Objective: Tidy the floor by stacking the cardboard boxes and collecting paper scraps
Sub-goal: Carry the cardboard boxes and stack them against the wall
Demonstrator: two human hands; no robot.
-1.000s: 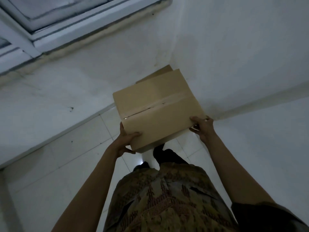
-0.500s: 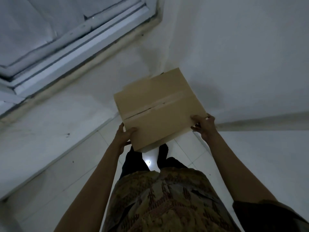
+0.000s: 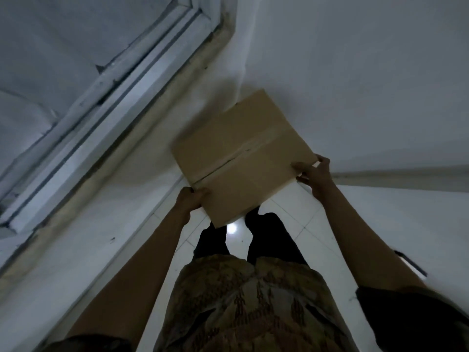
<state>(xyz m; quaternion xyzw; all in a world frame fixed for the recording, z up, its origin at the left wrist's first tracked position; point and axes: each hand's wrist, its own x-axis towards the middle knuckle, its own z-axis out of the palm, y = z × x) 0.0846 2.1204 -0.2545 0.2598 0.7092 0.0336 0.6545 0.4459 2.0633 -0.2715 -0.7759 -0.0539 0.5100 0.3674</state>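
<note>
At nine to eleven o'clock, a pale frame (image 3: 106, 102) with stepped mouldings runs diagonally across the wall (image 3: 83, 250), its lower edge stained and rough. Below it the wall meets the floor (image 3: 375, 214) along a line slanting up toward the corner near twelve o'clock, where a second wall begins and runs off toward three o'clock with a low skirting strip at its foot. White tiles with thin grout lines lie between those two walls, with bare tile to the person's right and a narrower strip to their left beside the slanted wall.

Left hand (image 3: 190, 199) grips the box (image 3: 241, 158) at its near left edge, thumb over the top face and the fingers hidden underneath. Held level above the floor at the middle of the view, the box sits just short of the corner, its far edge close to both walls; whether it touches either cannot be told. Its top flaps are closed, with a taped seam running across, so nothing of its contents shows. Right hand (image 3: 314, 174) clasps the right corner, thumb on top and fingers curled round the side.

Under the near corner of the box, a bright glint marks the tile between the person's dark legs (image 3: 269, 240). At four o'clock a thin dark stick-like object (image 3: 411, 262) lies on the tile beyond the right forearm.
</note>
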